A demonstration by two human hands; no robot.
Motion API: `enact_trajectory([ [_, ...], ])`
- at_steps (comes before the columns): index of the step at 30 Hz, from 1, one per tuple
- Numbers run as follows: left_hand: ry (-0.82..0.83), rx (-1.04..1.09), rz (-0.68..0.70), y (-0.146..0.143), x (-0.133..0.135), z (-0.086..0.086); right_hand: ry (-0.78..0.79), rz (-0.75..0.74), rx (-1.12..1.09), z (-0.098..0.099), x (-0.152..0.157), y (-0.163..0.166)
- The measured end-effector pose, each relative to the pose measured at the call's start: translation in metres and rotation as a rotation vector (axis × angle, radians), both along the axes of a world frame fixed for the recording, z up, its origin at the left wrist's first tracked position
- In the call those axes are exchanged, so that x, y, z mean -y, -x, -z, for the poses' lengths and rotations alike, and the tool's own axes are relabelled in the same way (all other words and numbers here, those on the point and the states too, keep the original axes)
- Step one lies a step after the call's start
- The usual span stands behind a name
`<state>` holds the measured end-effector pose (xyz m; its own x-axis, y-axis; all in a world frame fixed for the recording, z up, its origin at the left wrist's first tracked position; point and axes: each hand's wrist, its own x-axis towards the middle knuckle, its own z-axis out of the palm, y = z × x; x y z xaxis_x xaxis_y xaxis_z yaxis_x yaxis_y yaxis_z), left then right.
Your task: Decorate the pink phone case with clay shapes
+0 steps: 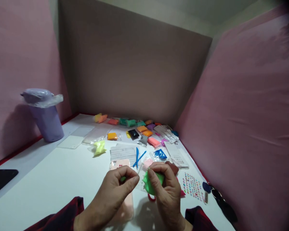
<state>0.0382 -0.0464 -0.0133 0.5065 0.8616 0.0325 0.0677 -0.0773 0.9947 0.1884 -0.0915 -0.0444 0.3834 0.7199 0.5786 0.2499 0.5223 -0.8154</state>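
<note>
My right hand [167,191] is closed around a lump of bright green modelling clay [150,184], thumb pressed on its near side. To its left, my left hand [113,189] is pinched, thumb against fingertips, with a small bit of green clay [123,179] showing inside the curled fingers. A gap separates the two hands. Beneath them lies a pale pink phone case [126,208], partly covered by my left hand. Blue plastic modelling tools [139,158] lie crossed just beyond, on a lined paper sheet [122,152].
Packets of coloured clay, including a yellow one [100,147] and a blue one [161,154], spread across the back. A sheet of coloured gems [194,187] lies right. A lidded purple bin [47,122] stands left; a black flat object [2,179] sits at the left edge.
</note>
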Motion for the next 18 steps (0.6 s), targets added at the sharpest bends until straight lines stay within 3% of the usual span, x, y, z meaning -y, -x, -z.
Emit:
enact_trajectory([
  [6,-0.092,-0.041,0.026,0.0019,0.0022,0.0064,-0.003,-0.006,0.011,-0.0017,0.0014,0.0008],
  [18,-0.056,-0.050,0.000,0.0013,0.0029,0.0048,-0.039,-0.033,0.039,0.0020,0.0006,0.0011],
])
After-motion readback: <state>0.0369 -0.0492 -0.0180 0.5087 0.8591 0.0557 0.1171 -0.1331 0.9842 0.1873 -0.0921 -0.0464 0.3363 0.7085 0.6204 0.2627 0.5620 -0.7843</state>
